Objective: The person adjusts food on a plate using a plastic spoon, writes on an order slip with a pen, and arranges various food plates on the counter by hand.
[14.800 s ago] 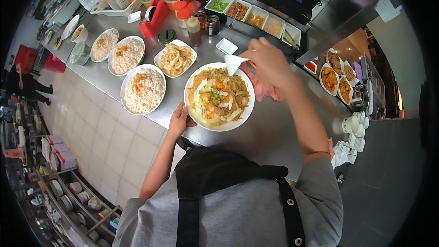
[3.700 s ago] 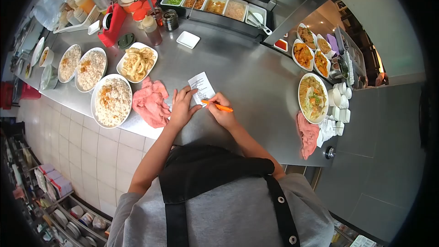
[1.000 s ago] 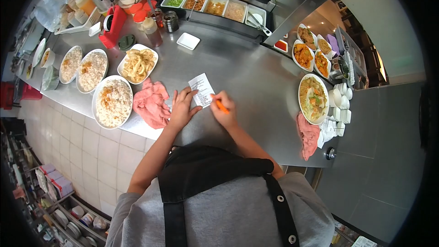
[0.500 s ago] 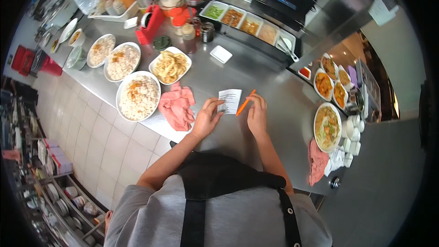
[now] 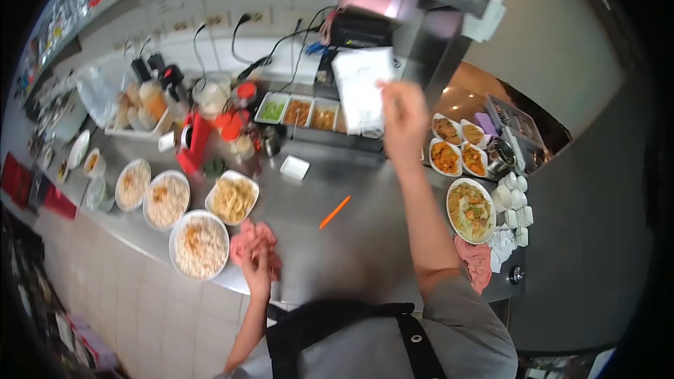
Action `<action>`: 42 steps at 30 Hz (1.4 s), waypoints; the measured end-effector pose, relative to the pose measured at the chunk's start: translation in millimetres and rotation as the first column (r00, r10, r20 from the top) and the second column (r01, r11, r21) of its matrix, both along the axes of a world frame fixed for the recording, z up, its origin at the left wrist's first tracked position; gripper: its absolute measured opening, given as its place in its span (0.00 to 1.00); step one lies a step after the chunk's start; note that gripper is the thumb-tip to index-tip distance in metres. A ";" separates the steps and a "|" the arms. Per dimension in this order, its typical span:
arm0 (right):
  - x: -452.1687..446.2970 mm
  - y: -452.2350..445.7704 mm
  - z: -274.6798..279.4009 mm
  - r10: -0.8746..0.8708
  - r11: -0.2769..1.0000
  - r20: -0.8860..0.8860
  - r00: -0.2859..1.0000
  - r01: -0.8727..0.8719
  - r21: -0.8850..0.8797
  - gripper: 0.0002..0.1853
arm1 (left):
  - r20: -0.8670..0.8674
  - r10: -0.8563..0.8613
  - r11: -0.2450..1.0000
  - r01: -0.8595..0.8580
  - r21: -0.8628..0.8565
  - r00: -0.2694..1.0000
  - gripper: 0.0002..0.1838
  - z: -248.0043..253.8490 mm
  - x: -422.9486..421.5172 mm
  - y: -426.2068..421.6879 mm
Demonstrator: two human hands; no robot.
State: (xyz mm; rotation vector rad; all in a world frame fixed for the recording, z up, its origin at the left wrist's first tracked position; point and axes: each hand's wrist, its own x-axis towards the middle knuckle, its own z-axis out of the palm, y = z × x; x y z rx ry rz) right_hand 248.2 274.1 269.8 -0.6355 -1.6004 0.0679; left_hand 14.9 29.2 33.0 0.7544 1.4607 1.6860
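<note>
My right hand (image 5: 406, 116) is raised with a white paper slip (image 5: 364, 91) pinched between thumb and fingers. The slip is upright in front of the black machine (image 5: 361, 28), with faint print that is too blurred to read. Down at the counter's front edge, my left hand (image 5: 257, 272) has its fingers on a crumpled pink cloth (image 5: 254, 238) and appears to grip it. An orange pen (image 5: 335, 212) lies on the steel counter between my arms, touched by neither hand.
Bowls of rice (image 5: 199, 244) and a bowl of pale curled pieces (image 5: 232, 198) stand at the left. A rack of ingredient trays (image 5: 298, 111) and a red tape dispenser (image 5: 194, 146) are behind. At right are a noodle plate (image 5: 471, 211), several small dishes and a second pink cloth (image 5: 473, 263).
My right hand has taken the slip from the counter and lifted it. The pen now lies alone. My left hand has moved left onto the pink cloth. The view has tilted up.
</note>
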 end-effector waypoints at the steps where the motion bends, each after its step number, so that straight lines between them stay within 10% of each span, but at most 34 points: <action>1: 10.2 2.3 34.4 -0.058 0.998 -0.095 0.994 0.060 0.014 0.09 | 0.115 0.036 0.998 -0.031 -0.046 0.993 0.14 4.8 -5.7 -3.5; 6: 36.9 43.7 104.7 -0.026 0.997 -0.341 0.940 0.048 0.056 0.10 | 0.679 0.127 0.985 -0.170 -0.003 0.724 0.18 -50.3 -54.6 27.3; 12: 42.9 54.5 140.9 -0.079 0.989 -0.296 0.952 0.113 0.100 0.10 | 0.759 0.234 0.963 -0.253 -0.094 0.608 0.25 -72.0 -79.6 69.5; 20: 45.4 -4.6 70.7 -0.255 0.949 -0.145 0.956 0.276 0.151 0.10 | 0.660 0.284 0.939 -0.339 -0.047 0.695 0.28 -95.3 -80.3 99.5; 29: 37.6 -112.2 -147.8 0.034 0.755 0.101 0.994 0.041 -0.655 0.07 | 0.382 0.310 0.947 -0.317 -0.047 0.870 0.21 -123.4 -99.6 122.1; 42: 45.6 -124.8 -167.8 0.148 0.708 0.175 0.973 0.019 -0.706 0.07 | 0.206 0.250 0.955 -0.205 -0.216 0.946 0.16 -56.7 -71.7 94.9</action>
